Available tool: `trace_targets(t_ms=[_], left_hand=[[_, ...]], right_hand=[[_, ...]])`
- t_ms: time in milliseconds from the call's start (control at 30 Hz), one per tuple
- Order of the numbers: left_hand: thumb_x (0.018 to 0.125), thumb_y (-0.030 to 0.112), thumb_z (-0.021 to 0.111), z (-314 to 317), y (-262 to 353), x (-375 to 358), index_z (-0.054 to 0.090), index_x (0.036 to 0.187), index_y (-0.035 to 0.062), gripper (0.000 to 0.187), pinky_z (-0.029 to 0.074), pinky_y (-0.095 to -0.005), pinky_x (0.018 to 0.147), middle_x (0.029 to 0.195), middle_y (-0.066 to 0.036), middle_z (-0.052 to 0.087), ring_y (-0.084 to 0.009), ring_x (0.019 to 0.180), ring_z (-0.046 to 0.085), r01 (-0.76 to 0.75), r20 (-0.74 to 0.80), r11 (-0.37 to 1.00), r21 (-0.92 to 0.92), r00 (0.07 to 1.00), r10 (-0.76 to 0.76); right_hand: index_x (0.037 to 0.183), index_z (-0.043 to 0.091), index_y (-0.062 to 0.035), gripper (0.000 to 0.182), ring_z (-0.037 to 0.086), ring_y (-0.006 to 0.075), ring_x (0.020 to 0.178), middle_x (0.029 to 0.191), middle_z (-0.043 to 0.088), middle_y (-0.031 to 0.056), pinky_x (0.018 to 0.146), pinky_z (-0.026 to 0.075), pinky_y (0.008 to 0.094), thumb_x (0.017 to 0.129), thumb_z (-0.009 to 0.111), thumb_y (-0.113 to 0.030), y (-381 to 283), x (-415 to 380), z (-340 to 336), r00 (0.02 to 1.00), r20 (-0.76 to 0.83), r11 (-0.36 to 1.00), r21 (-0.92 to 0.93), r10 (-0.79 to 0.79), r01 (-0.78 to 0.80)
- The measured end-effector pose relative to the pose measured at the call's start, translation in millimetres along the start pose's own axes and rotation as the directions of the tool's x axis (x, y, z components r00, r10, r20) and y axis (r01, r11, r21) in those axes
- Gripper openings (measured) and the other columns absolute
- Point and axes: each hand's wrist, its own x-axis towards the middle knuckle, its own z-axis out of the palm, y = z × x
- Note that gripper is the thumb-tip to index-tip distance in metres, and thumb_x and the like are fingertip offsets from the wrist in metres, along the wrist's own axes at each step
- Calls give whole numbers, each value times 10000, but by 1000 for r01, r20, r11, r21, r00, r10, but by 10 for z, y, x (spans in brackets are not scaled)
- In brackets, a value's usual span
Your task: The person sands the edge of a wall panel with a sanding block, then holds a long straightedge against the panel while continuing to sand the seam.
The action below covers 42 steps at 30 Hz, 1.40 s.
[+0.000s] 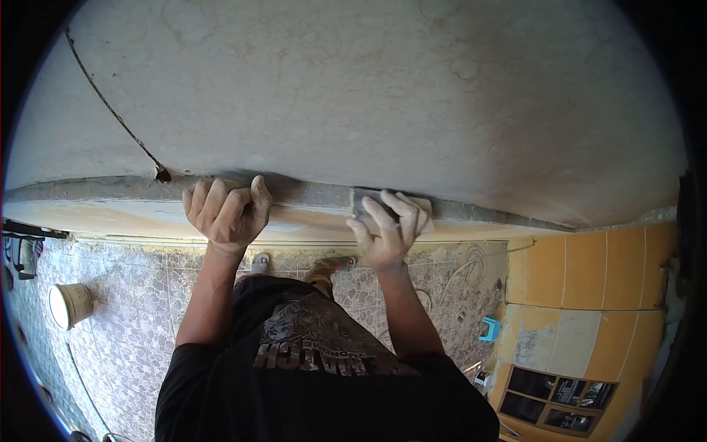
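A long grey edge strip (313,193) runs across the view, below a broad pale mottled surface (331,88). My left hand (227,210), coated in pale dust, presses against this strip with its fingers curled and its thumb raised. What lies under those fingers, if anything, is hidden. Farther right, my right hand (394,228) is closed around a flat grey sanding block (359,202), which lies against the same strip. White dust covers these fingers too. A dark crack (118,118) in the pale surface ends in a small hole (163,174) just left of my left hand.
Below is a patterned tiled floor (132,295) with a pale bucket (71,306) at left. A loose hose or cable (471,269) coils at right. A small blue stool (490,329) stands near the orange tiled wall (582,269), with a dark-paned window (557,400) below it.
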Motion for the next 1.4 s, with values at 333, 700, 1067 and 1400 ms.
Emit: trace_targets(t_ms=[333,700,1067,1400], left_hand=[[883,107,806,21,40,-2,530,694,187,344,303,-370,631,647,20,510,-194,591,446,-22,-34,1000,1,999,22],[845,131,831,21,24,-28,527,687,196,349,299,-365,631,642,41,525,-183,582,439,-14,-38,1000,1,999,14],[858,134,828,4,-28,-8,534,686,191,346,292,-365,633,625,17,467,-198,590,418,-12,-6,1000,-13,1000,12],[909,92,798,16,32,13,503,677,180,385,291,-372,641,643,15,481,-201,587,393,1,-34,1000,9,999,-1]], right_hand=[[1103,764,-183,453,548,223,1146,1156,670,17,1063,328,433,808,907,-495,-257,15,214,992,-87,996,26,91,-89],[1090,765,-166,438,574,270,1105,1141,690,32,1040,346,466,795,919,-450,371,-84,-257,998,-1,998,17,59,-59],[1092,756,-140,501,574,273,1098,1147,682,27,1044,370,445,775,936,-484,508,-77,-472,992,77,992,-84,100,-93],[1165,755,-168,575,574,234,1172,1243,684,16,1105,304,456,802,878,-598,-375,145,141,998,39,997,50,50,-52]])
